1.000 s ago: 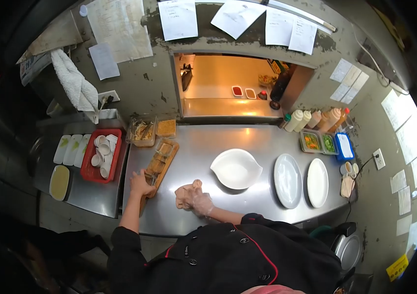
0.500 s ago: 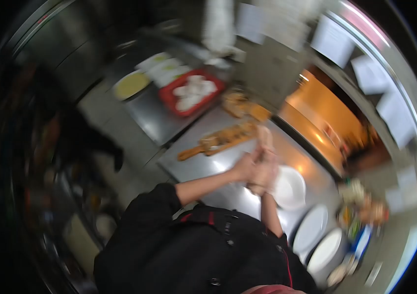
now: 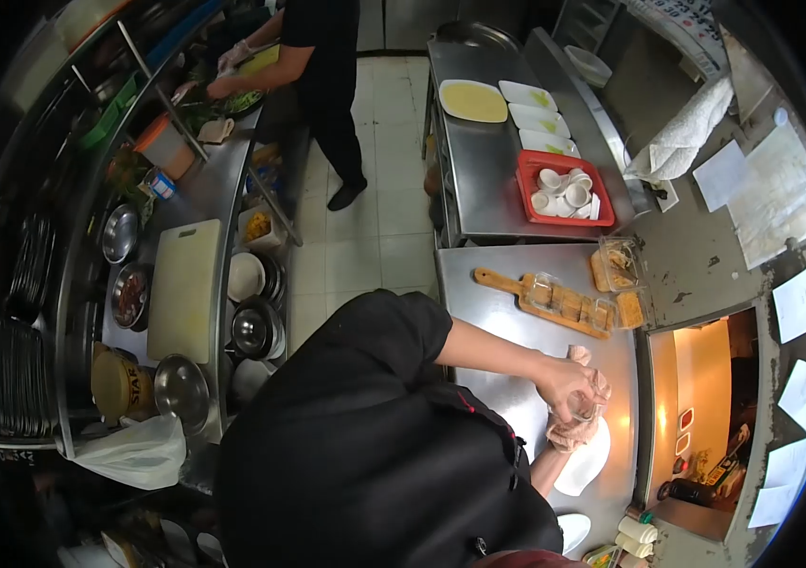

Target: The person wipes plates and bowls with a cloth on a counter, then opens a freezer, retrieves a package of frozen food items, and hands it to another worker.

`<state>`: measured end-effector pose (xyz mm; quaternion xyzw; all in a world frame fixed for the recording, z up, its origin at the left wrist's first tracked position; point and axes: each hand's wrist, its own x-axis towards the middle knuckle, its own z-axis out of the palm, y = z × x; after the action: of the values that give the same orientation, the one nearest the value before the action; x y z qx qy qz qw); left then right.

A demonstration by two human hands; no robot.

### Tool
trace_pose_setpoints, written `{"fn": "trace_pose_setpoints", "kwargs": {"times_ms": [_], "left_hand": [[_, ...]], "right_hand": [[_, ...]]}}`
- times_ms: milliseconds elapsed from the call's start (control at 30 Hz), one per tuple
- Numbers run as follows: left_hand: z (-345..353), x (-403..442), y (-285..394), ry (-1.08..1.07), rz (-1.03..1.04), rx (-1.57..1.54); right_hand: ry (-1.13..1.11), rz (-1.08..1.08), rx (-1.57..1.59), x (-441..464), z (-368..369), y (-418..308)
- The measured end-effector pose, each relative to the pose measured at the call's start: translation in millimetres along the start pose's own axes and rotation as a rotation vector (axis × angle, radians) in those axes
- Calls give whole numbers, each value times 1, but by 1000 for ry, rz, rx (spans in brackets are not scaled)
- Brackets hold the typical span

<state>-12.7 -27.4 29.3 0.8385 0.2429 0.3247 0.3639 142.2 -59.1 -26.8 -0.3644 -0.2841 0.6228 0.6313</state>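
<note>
My left hand [image 3: 564, 381] reaches in from the left over the steel table, its fingers closed around a small clear glass [image 3: 583, 408]. Just below it, my right hand [image 3: 555, 458] is mostly covered by a pinkish cloth [image 3: 572, 436], bunched against the glass. Part of the cloth also pokes up behind my left hand. A white bowl [image 3: 588, 466] sits on the table under my right wrist. Farther up lies a wooden paddle board [image 3: 502, 279] carrying several clear square containers [image 3: 567, 303].
A red basket [image 3: 565, 220] of white cups stands on the adjoining steel table with plates of food behind. Beside the pass-through window are clear food boxes [image 3: 616, 265]. A co-worker [image 3: 327, 95] stands at the left counter, which holds a cutting board [image 3: 185, 293] and bowls.
My view has turned left, bringing the left counter and co-worker into clear sight. My hands stay together, now with the glass visible in the cloth.
</note>
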Motion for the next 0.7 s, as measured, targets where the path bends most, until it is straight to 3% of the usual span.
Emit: {"fn": "trace_pose_setpoints", "kwargs": {"times_ms": [100,233,300,367,467,500,600,700], "left_hand": [[-18,-1,-1,-120,-199,202],[-9,-11,0,-84,-107,601],[-29,-9,9,-167,-290,122],[-14,-12,-27,18,-457,-399],[1,-28,-39,-98,-800,-1326],[12,-35,-38,-68,-809,-1609],[17,-50,-30,-65,-740,-1778],[25,-53,-43,24,-779,-1857]], "right_hand": [[-39,96,16,-3,0,-1],[-102,204,-137,-18,5,-14],[-135,239,-247,-23,9,-25],[-168,249,-390,-25,15,-36],[-200,170,-635,-20,26,-38],[-198,107,-703,-16,28,-33],[-190,-131,-706,-11,31,-11],[-109,-388,-985,-17,43,-19]]}}
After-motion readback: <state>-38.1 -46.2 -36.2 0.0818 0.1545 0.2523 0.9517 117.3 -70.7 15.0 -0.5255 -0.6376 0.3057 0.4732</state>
